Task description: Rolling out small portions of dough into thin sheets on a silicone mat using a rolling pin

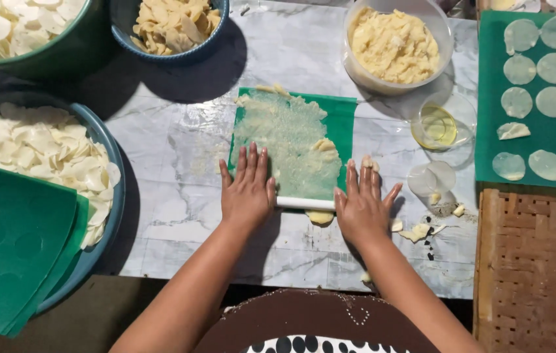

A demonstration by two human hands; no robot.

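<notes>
My left hand [247,189] and my right hand [361,206] lie flat, fingers spread, on the two ends of a white rolling pin [304,203]. The pin rests across the near edge of a green plastic sheet [342,121] on the marble-patterned table [173,150]. A thin, ragged layer of pale dough [284,140] is spread over the sheet. A small lump of dough [320,217] sits just below the pin between my hands.
A clear tub of yellowish dough [395,46] stands at the back. A glass of oil [436,125] is to the right. A green mat with several dough discs [539,98] lies far right, above a woven tray [533,268]. Blue bowls of pale slices [43,150] and folded green sheets [16,255] sit left.
</notes>
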